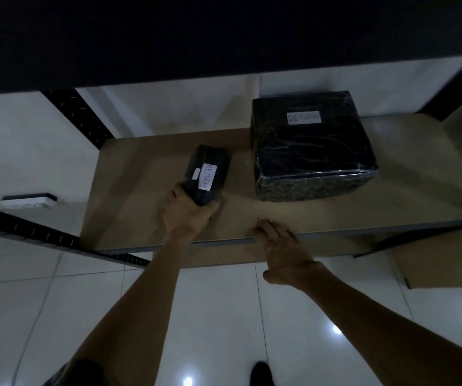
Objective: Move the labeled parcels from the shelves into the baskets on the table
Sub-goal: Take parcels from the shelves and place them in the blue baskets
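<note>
A small black parcel [207, 174] with a white label reading RETURN lies on the brown shelf board [129, 190]. My left hand [188, 215] grips its near end, fingers curled round it. To the right stands a larger black wrapped box [312, 151], also labelled RETURN, upright on the same shelf. My right hand [282, 246] hovers over the shelf's front edge, fingers relaxed and holding nothing, short of the large box.
A dark upper shelf [224, 37] overhangs the top of the view. Black perforated rack posts [79, 115] stand at the left. A small white and dark flat object [29, 201] lies on the tiled floor at the left. A lower board [447, 263] shows at the right.
</note>
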